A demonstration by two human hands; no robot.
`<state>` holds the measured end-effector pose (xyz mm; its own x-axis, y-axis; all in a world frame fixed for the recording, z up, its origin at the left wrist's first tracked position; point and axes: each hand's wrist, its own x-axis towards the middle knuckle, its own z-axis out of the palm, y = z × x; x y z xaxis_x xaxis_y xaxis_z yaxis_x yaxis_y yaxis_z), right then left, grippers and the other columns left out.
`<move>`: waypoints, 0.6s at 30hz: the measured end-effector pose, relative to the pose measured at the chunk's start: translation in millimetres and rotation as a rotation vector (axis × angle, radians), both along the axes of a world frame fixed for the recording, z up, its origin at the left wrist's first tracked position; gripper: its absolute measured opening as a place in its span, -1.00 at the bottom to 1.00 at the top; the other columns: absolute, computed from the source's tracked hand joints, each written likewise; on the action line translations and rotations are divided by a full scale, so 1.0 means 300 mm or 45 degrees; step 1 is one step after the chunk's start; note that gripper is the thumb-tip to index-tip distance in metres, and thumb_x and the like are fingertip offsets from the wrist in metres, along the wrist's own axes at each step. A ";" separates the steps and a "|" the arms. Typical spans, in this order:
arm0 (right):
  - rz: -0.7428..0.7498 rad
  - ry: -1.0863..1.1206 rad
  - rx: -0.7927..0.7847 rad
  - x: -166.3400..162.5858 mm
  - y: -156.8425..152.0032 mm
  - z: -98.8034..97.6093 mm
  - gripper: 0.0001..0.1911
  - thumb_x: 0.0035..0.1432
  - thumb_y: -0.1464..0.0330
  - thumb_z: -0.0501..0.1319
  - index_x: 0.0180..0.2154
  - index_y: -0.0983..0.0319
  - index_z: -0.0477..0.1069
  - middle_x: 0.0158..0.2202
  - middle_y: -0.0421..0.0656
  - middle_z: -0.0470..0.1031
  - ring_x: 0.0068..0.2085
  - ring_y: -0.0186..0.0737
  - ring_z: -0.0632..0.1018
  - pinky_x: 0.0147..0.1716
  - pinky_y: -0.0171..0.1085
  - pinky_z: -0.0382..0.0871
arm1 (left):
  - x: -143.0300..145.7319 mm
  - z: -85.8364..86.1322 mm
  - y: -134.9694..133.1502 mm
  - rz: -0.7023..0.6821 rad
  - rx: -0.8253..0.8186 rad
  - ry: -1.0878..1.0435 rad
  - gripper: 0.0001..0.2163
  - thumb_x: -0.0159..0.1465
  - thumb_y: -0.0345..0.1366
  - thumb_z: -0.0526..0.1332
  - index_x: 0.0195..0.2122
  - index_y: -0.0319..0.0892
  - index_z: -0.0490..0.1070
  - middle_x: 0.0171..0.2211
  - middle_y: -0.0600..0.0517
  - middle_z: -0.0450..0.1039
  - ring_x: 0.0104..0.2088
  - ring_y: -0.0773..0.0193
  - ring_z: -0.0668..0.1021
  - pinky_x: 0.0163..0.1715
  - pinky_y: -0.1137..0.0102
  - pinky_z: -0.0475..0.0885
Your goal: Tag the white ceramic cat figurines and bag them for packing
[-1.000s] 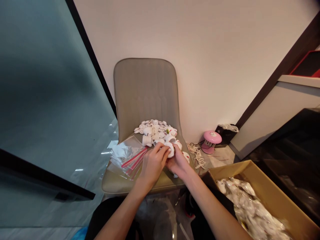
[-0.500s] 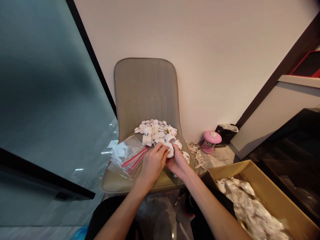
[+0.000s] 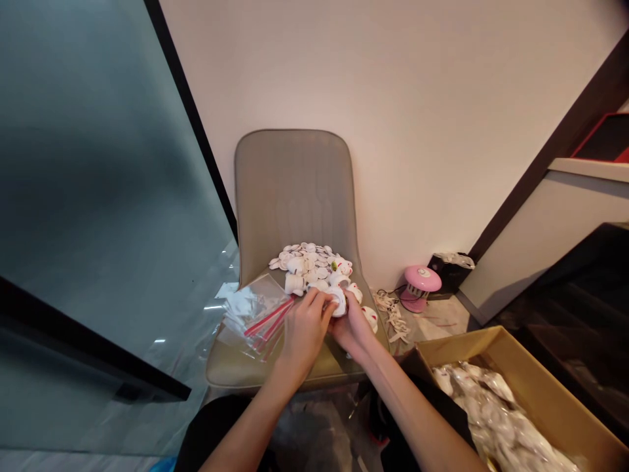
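Above the chair seat, both hands are closed on one white rounded figurine (image 3: pixel 339 303), its pale round underside turned partly toward me. My left hand (image 3: pixel 305 320) pinches its left edge with thumb and fingertips. My right hand (image 3: pixel 357 328) wraps it from the right and below. Around the hands lie several similar white figurines (image 3: pixel 370 319) with small red marks. Behind them, a heap of flat white discs (image 3: pixel 309 252) spreads on the seat. Clear zip bags (image 3: pixel 255 308) with red strips lie left of my left hand.
The grey chair (image 3: pixel 295 177) stands against a pale wall. At the lower right, a cardboard box (image 3: pixel 555 387) holds plastic-wrapped white pieces. A pink lamp-like device (image 3: pixel 421 282) and loose white strips (image 3: pixel 393 314) are on the floor. Frosted glass (image 3: pixel 98 196) borders the left.
The view has shifted, so the chair and its contents sit slightly lower and farther right. Both hands keep their hold on the white figurine, which appears slightly turned.
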<state>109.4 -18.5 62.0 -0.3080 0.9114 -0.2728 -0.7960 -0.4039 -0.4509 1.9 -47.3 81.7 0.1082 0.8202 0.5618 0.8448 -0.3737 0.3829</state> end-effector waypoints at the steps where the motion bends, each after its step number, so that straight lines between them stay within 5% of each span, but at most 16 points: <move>1: -0.028 -0.001 0.006 -0.005 -0.001 0.000 -0.82 0.20 0.27 0.17 -0.28 0.21 0.48 -0.40 -0.23 0.60 -0.41 -0.31 0.55 -0.42 -0.36 0.46 | 0.005 -0.005 -0.002 0.019 -0.007 0.003 -0.89 0.36 -0.26 0.15 -0.25 -0.13 0.43 -0.27 -0.01 0.47 -0.29 0.21 0.53 -0.31 0.39 0.34; 18: -0.322 -0.173 0.227 -0.075 -0.002 -0.048 -0.73 0.12 0.10 0.17 -0.26 0.14 0.42 -0.35 -0.28 0.57 -0.25 -0.25 0.56 -0.30 -0.34 0.45 | 0.090 -0.047 0.006 0.220 -0.121 -0.552 -0.82 0.36 -0.19 0.12 -0.35 -0.14 0.31 -0.42 0.00 0.44 -0.39 0.17 0.49 -0.37 0.35 0.27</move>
<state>86.9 -19.2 47.6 -0.0376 0.9914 -0.1253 -0.7890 -0.1064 -0.6052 28.9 -45.3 67.6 -0.2624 0.8553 0.4467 0.6462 -0.1881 0.7396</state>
